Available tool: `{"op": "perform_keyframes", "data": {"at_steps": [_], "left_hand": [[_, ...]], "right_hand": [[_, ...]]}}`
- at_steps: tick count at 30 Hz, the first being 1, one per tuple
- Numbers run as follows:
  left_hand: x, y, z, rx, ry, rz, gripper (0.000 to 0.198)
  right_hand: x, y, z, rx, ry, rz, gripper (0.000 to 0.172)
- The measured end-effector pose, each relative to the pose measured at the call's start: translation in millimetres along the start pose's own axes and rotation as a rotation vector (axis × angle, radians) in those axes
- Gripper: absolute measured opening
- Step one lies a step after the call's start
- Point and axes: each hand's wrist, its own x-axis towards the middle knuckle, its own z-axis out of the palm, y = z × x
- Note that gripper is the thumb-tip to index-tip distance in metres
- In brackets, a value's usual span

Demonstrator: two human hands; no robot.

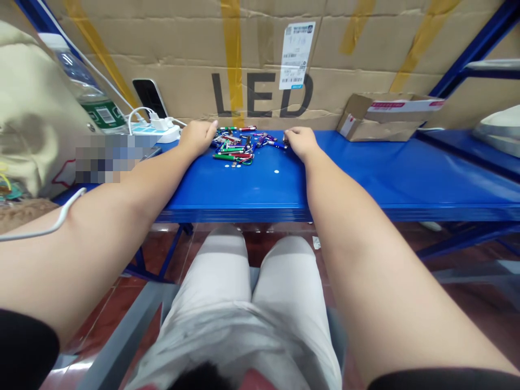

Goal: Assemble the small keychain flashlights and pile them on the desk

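A loose pile of small metallic tubes [233, 147] in green, red, blue and purple, some with carabiner-like clips, lies on the blue table; they look like keychain torches. At the pile's left edge is my left hand [197, 138], its fingers curled inward and the thumb pointing to the pile. Whatever those fingers hold is hidden. My right hand [301, 142] is closed at the right edge, beside a blue tube [278, 144]. A small dark piece shows at its fingertips, too small to name. Several little pale discs [233, 166] lie in front of the pile, and another disc [277, 171] lies apart.
Behind the blue table [252, 189] stands a large cardboard carton [170, 49] marked LED. A small open box [382, 122] is at the back right. Back left are a phone [149, 97], a power strip [162, 132] with cables, a bottle [101, 111] and a cream bag [36, 103].
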Motion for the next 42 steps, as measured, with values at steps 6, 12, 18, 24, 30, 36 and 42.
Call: {"op": "perform_keyframes", "data": {"at_steps": [6,12,18,24,30,36,42], "left_hand": [[-0.5,-4.0,2.1,-0.040,-0.015,0.014,0.052],[-2.3,-4.0,1.0,-0.027,-0.043,0.029,0.053],[-9.2,-4.0,-2.1,-0.013,-0.044,0.047,0.056],[-12.2,-1.7,-4.3,0.053,-0.034,0.061,0.057],[-12.1,-0.1,-6.7,0.125,-0.061,0.080,0.059],[-12.8,-0.7,-7.5,0.135,-0.089,0.069,0.061],[-13.3,0.6,-8.4,0.125,-0.091,0.072,0.059]], "right_hand": [[-3.7,-7.0,-0.1,-0.046,-0.022,0.026,0.026],[-5.0,-9.1,0.1,-0.086,-0.028,0.041,0.025],[-8.4,-12.4,0.0,-0.124,-0.037,0.040,0.021],[-17.3,-18.4,-2.2,-0.174,-0.034,0.038,0.030],[-23.0,-22.2,-3.9,-0.212,-0.049,0.036,0.034],[-23.8,-23.5,-4.8,-0.279,-0.037,0.107,0.034],[-23.6,-23.2,-4.1,-0.279,-0.049,0.111,0.032]]}}
